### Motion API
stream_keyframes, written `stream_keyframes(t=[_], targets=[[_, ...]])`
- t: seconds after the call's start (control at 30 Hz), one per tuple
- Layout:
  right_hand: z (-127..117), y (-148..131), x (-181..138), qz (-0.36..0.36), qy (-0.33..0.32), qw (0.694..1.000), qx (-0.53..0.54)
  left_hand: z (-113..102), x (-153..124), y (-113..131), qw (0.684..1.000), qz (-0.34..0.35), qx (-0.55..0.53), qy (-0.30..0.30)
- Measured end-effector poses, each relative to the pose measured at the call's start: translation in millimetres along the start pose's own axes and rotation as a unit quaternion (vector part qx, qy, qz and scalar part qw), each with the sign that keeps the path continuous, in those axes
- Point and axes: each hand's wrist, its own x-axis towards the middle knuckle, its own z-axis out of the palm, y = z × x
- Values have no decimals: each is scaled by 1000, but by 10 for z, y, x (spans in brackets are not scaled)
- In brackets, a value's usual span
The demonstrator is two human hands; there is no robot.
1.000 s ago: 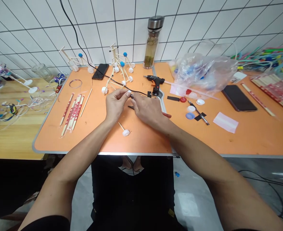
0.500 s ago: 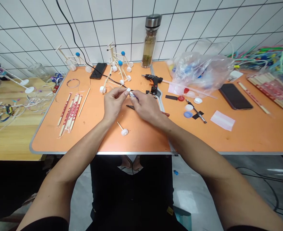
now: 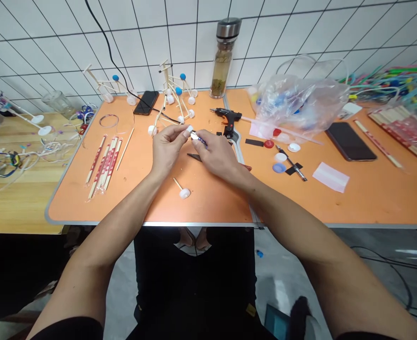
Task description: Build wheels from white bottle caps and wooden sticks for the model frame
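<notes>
Above the orange table, my left hand pinches a small white bottle cap between thumb and fingertips. Close beside it, my right hand is closed round a slim pen-like tool with a blue and white body, its tip against or very near the cap; contact is hard to make out. Under the right hand lies a dark-tipped tool, mostly covered, with a reddish handle end showing. Nearer the table edge, a white cap with a short stick rests on the surface.
Stick models with white wheels stand at the back beside a phone. A glue gun, tea bottle and plastic bag are behind my right hand. Wrapped chopsticks lie left; loose caps and another phone lie right.
The view has shifted slightly. Both hands keep their hold on the cap and the pen-like tool, with hardly any movement. A dark shape has appeared on the floor at lower right.
</notes>
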Motion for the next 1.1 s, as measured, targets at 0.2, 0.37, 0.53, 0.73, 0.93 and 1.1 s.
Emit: stream_keyframes(t=[0.2, 0.37, 0.53, 0.73, 0.93, 1.1], targets=[[71, -50, -53, 22, -8, 998, -55, 25, -39, -20, 1000, -18, -12, 22], [-18, 3, 45, 59, -76, 976, 195, 70, -32, -30, 997, -15, -80, -11], [20, -33, 3, -7, 10, 999, -31, 22, -14, -52, 1000, -8, 12, 5], [45, -109, -60, 22, -15, 988, -149, 16, -27, -48, 999, 6, 30, 10], [-219, -104, 69, 49, -158, 969, 182, 116, -51, 68, 997, -1, -70, 10], [-39, -154, -41, 54, -36, 998, 14, 87, -69, -61, 996, -49, -61, 46]])
